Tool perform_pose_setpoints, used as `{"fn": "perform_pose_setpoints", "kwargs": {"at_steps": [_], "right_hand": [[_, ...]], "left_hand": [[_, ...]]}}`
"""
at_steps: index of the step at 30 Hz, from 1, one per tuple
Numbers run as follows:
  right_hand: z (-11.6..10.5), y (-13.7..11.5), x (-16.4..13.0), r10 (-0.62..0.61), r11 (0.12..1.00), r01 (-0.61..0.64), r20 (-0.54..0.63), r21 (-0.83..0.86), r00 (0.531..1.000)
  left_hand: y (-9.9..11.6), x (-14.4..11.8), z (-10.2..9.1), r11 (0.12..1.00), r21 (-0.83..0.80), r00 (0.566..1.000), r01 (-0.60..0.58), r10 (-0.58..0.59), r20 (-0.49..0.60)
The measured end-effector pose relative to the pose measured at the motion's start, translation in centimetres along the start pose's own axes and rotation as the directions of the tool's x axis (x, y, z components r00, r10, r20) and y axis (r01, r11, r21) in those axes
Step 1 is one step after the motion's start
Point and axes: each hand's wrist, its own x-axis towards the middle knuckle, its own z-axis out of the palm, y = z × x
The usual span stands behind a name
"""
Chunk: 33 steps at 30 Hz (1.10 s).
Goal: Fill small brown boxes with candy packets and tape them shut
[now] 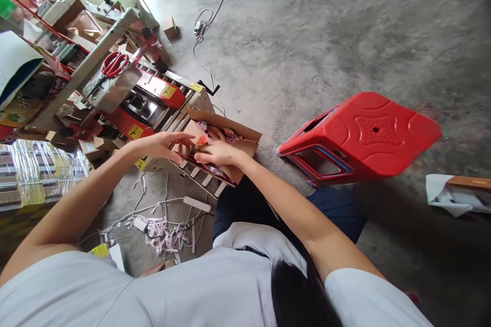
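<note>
An open cardboard box [242,129] sits on the roller conveyor [209,180], its flaps spread outward. Colourful pink and red packets [232,135] fill part of it. My left hand [165,144] hovers at the box's left side, fingers spread and thumb apart, with nothing visible in it. Inside the box, my right hand [220,153] lies over the packets with its fingers apart. A small orange-red packet [201,141] shows right at its fingertips, apparently touching them. The undersides of the right fingers are hidden.
A red plastic stool [378,130] stands to the right. Left of the box is a red taping machine [169,94], with red-handled scissors [115,64] on top. Cables, a power strip [197,204] and pink strip scraps [166,232] lie on the floor below.
</note>
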Motion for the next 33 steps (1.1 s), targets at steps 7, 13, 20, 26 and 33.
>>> {"fn": "perform_pose_setpoints", "kwargs": {"at_steps": [7,13,20,26,33], "right_hand": [[1.8,0.3,-0.7,0.112,0.993,-0.073,-0.495,0.097,0.861],[0.1,0.3,-1.7,0.133,0.937,0.104,-0.615,0.334,0.777],[-1.3,1.2,-3.2,-0.016,0.990,0.042,-0.185,0.137,0.983],[0.2,1.5,-4.4,-0.108,0.991,0.074,-0.360,-0.108,0.927],[1.1,0.9,-5.7,-0.103,0.966,-0.114,-0.754,-0.230,0.649]], "left_hand": [[-1.6,3.4,1.5,0.993,0.119,0.975,0.001,0.026,-0.221],[-2.4,4.1,2.4,0.950,0.313,0.941,0.008,0.098,-0.323],[-1.6,3.3,9.0,0.897,0.438,0.710,0.056,0.273,-0.649],[-1.5,5.7,12.9,0.953,0.293,0.529,0.072,0.213,-0.821],[-0.2,6.7,11.8,0.875,0.483,0.732,0.037,0.305,-0.609]]}}
